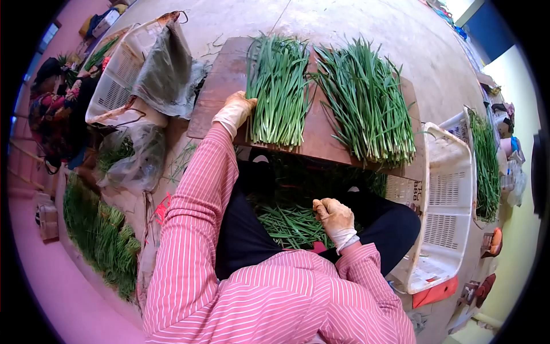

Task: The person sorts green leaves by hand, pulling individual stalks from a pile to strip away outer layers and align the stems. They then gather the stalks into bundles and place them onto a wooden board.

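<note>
Your left hand [236, 110], in a pale glove, rests flat with its fingers spread against the near left edge of the left bundle of long green chive stalks [278, 92], which lies on the brown wooden desk [220, 86]; the palm seems to press the stalks sideways so their cut ends line up along the desk's near edge. A second, looser bundle of green stalks [366, 106] lies just beside it to the right, fanned slightly, its ends also turned toward you. Your right hand [335, 221], gloved too, is down in your lap with the fingers curled closed around a small loose bunch of green stalks [289, 223], drawn from the pile between your knees, so the hands are well apart. A white slatted plastic crate [444, 200] stands close at your right, within easy reach, with more greens behind it. On the left, a white basket draped with grey cloth [143, 69] sits by the desk, and another heap of greens [100, 235] lies on the floor
</note>
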Demonstrator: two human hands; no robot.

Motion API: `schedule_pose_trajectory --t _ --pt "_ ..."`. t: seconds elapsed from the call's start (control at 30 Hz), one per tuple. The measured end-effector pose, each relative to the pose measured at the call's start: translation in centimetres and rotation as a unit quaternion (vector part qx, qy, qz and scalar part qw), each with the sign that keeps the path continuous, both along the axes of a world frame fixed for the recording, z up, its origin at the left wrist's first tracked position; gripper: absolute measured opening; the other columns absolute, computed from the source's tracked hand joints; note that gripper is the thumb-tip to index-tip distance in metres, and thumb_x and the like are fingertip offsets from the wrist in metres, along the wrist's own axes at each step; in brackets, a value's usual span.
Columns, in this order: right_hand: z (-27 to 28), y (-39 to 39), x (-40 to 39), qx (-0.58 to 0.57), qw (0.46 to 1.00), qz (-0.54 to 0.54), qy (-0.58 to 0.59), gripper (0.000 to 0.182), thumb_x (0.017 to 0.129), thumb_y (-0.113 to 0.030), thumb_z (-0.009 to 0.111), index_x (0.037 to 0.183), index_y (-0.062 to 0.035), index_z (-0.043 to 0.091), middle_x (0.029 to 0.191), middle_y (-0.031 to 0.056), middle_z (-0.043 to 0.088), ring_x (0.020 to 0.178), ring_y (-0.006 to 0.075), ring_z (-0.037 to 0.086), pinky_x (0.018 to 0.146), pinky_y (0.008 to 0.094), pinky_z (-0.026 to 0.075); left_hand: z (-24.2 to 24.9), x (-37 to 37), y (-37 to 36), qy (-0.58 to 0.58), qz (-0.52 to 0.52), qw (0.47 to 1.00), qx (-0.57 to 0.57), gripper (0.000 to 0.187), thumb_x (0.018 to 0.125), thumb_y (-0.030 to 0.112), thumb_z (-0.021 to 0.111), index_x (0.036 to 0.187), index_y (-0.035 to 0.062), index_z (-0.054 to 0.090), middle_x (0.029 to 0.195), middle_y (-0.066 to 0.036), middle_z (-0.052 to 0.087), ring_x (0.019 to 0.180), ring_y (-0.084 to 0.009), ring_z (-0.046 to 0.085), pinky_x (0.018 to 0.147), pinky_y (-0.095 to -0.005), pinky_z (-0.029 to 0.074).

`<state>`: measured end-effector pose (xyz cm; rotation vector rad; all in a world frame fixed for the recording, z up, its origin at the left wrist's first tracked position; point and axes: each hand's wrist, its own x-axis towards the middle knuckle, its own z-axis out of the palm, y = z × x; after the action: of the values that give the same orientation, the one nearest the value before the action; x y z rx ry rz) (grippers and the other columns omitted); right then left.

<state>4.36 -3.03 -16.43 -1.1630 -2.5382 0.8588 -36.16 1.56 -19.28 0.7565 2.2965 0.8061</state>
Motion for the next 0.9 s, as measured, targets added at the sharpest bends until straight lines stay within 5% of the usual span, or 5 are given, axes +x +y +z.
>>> schedule_pose_trajectory --t 0.3,0.5,0.7,0.87,0.9 --pt "5.6 6.7 -11.9 0.215 0.953 0.112 0.183 0.011 0.085 -0.019 0.068 0.091 -0.0103 0.067 0.097 0.0101 0.064 0.092 0.0293 0.059 0.081 0.0382 0.047 0.7 0.5 -1.4 0.181 -0.217 0.957 -0.057 0.038 0.088 0.015 0.059 0.124 0.0006 0.056 0.11 -0.022 0.066 0.101 -0.0372 0.064 0.082 -0.0371 0.053" --pt "3.6 11.2 -22.9 0.311 0.938 0.15 -0.015 0.04 0.082 -0.03 0.068 0.118 -0.0131 0.065 0.142 0.0169 0.046 0.131 0.0361 0.04 0.107 0.044 0.033 3.7 1.8 -3.0 -0.032 -0.135 0.99 -0.021 0.072 0.079 0.025 0.072 0.139 0.0001 0.04 0.1 -0.019 0.067 0.093 -0.0262 0.063 0.082 -0.0333 0.048" --pt "3.1 12.3 -26.3 0.216 0.935 0.167 -0.226 0.059 0.083 -0.028 0.06 0.138 -0.0139 0.048 0.158 0.0162 0.018 0.144 0.0397 0.016 0.116 0.0489 0.016 3.8 3.3 -2.2 0.032 -0.115 0.993 -0.022 0.073 0.08 0.025 0.073 0.14 0.0013 0.038 0.135 -0.028 0.046 0.127 -0.0395 0.045 0.105 -0.0395 0.039" --pt "2.7 12.9 -26.3 0.25 0.925 0.186 -0.218 0.044 0.087 -0.02 0.051 0.13 -0.018 0.054 0.156 0.0149 0.026 0.144 0.0369 0.021 0.115 0.0477 0.019 3.5 2.2 -2.6 -0.011 -0.157 0.987 0.004 0.061 0.08 0.022 0.069 0.131 0.0016 0.043 0.121 -0.03 0.055 0.114 -0.0441 0.053 0.096 -0.0442 0.045" --pt "1.4 13.4 -26.4 0.29 0.918 0.18 -0.201 0.047 0.079 -0.027 0.067 0.125 -0.0241 0.06 0.153 0.0151 0.032 0.141 0.0386 0.026 0.113 0.0472 0.022 4.4 2.1 -2.8 -0.03 -0.16 0.987 -0.02 0.062 0.081 0.023 0.069 0.132 0.0006 0.042 0.121 -0.03 0.055 0.114 -0.0442 0.054 0.096 -0.0439 0.045"
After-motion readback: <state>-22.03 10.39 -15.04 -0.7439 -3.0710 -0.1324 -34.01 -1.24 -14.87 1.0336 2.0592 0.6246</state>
